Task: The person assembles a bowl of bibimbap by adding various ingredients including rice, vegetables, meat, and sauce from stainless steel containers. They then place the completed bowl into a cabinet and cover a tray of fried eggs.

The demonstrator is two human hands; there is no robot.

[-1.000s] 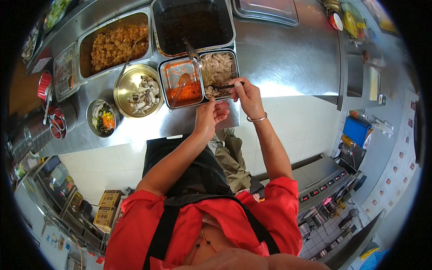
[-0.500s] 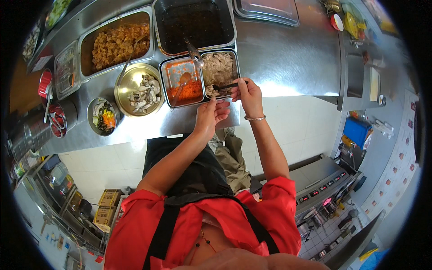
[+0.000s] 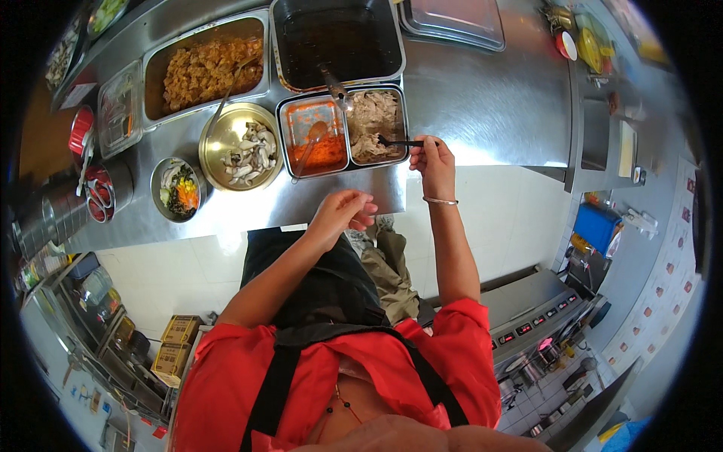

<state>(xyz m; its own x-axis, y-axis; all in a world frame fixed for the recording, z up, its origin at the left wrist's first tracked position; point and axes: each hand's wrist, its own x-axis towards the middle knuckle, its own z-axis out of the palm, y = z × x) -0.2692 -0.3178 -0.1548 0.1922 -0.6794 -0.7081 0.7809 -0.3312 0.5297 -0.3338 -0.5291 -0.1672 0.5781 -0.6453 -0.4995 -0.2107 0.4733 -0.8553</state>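
RH [image 3: 434, 162]: fingers clamped on blk utensil [image 3: 407, 143], gripping its R end. Utensil lies approx. level, pointing L across R rim of meat tray [image 3: 407, 113]; its head is down at the shredded meat [image 3: 376, 109], near half of tray. Exact head type unclear at this res. Bracelet [image 3: 440, 200] on R wrist.

LH [image 3: 343, 215]: nothing visible in it, fingers half curled, slightly apart. It's over near edge of worktop [image 3: 482, 113], clear of both trays.

Meat tray = R one of a side-by-side pair. L one = red tray [image 3: 301, 113], w/ orange-red food [image 3: 325, 156] mostly in near half, plus spoon [image 3: 318, 129] leaning over near rim. Dark pan [image 3: 400, 45] sits just behind the pair, holds dark liquid; another utensil lies at its near rim.

L of the pair: gold bowl [image 3: 226, 132] w/ sliced mushrooms [image 3: 252, 154], then small bowl [image 3: 157, 196] w/ mixed veg [image 3: 183, 188]. Behind gold bowl: pan of orange-brown food [image 3: 203, 71], long handle sticking out toward the bowl. Clear lid [image 3: 452, 19] at far side, R of dark pan.
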